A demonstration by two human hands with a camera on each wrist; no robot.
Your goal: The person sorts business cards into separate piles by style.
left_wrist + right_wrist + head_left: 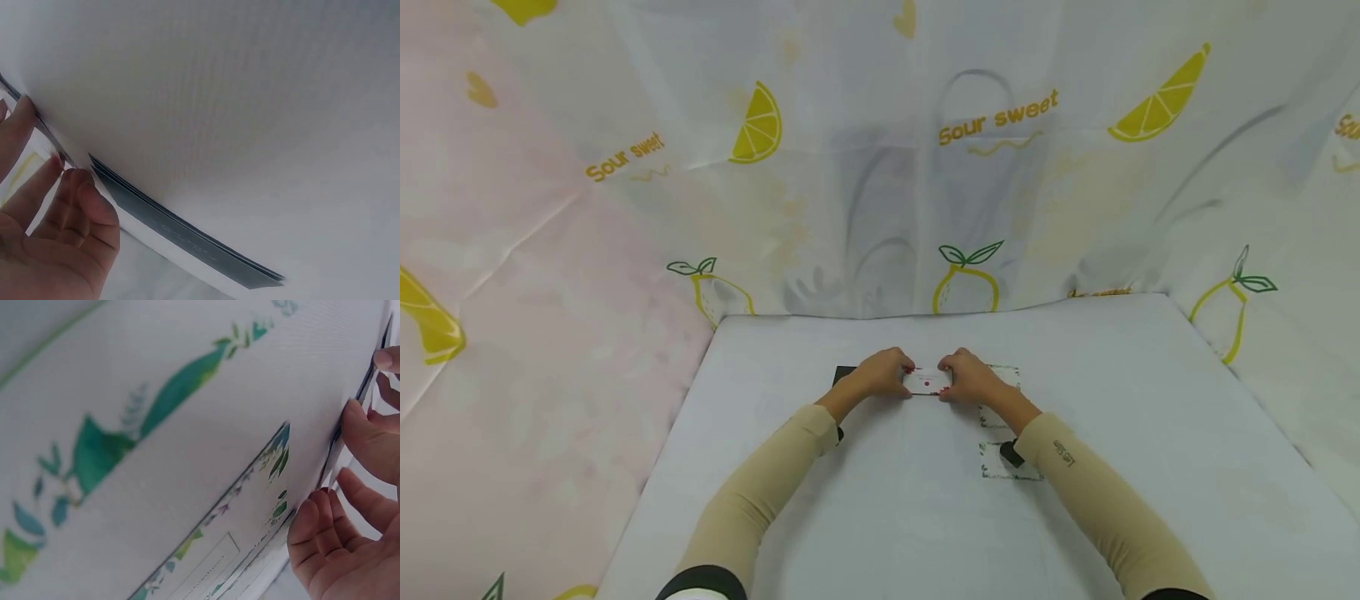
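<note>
A small white card point(927, 381) with red corner decoration and a red dot lies flat on the table in the head view. My left hand point(883, 372) grips its left end between thumb and fingers, and my right hand point(973, 379) grips the right end the same way. Both wrist views show the card nearly edge-on, with a dark layer along its edge. Beside my left hand, partly hidden by the wrist, is a stack of black cards point(181, 231). Near my right forearm lie white cards point(992, 419) with leafy borders, partly covered by the arm.
The white table point(865, 517) reaches back to a hanging cloth point(880, 192) printed with lemons. Another leaf-bordered card point(1000, 476) lies closer to me, under the right wrist's black camera point(1011, 453). Cloth also closes off the left and right sides.
</note>
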